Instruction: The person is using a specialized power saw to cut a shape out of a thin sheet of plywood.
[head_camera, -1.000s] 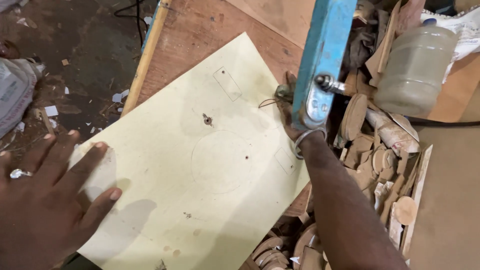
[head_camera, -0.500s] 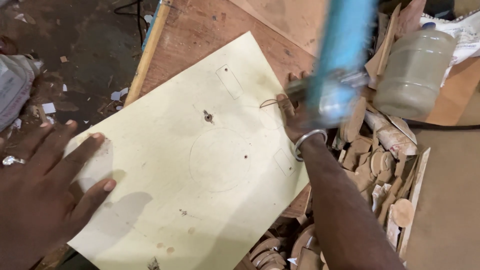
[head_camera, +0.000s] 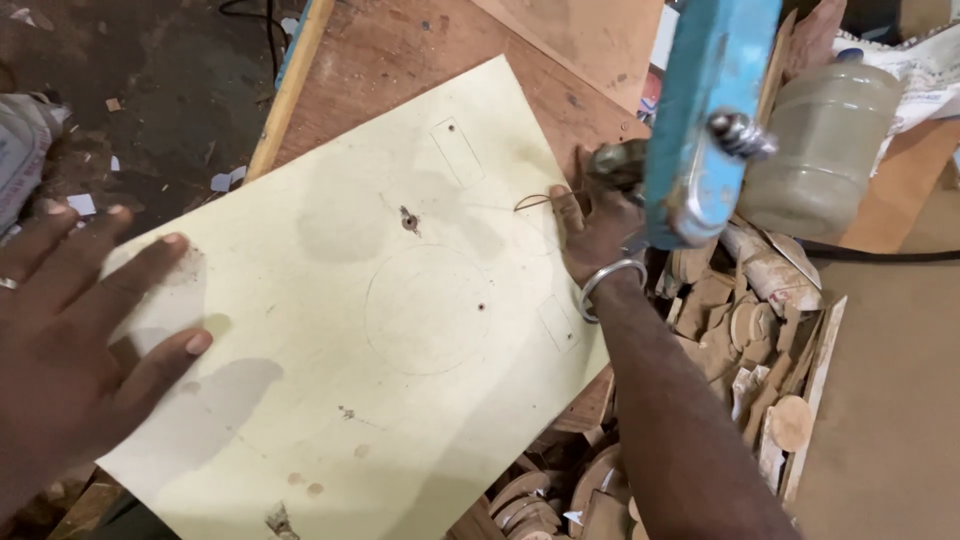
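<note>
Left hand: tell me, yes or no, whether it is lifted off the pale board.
No, the left hand lies flat with fingers spread on the pale board.

Pale cream board (head_camera: 350, 330), marked with a thin pencilled circle and small rectangles, a few brown specks near. Bright blue saw frame (head_camera: 705, 110) far right, worn to grey at the edge; silver bangle (head_camera: 608, 285). Tan offcuts (head_camera: 760, 350) right, reddish-brown bench (head_camera: 400, 60) far.

Under left hand (head_camera: 70, 340) fingers: pale matt laminate board (head_camera: 370, 330), smooth, scuffed. By right hand (head_camera: 600, 225) fingers: blue painted metal saw frame (head_camera: 705, 110), chipped; shiny metal bangle (head_camera: 607, 280); rough wood offcuts (head_camera: 760, 330); jar (head_camera: 825, 150) probably cloudy plastic.
</note>
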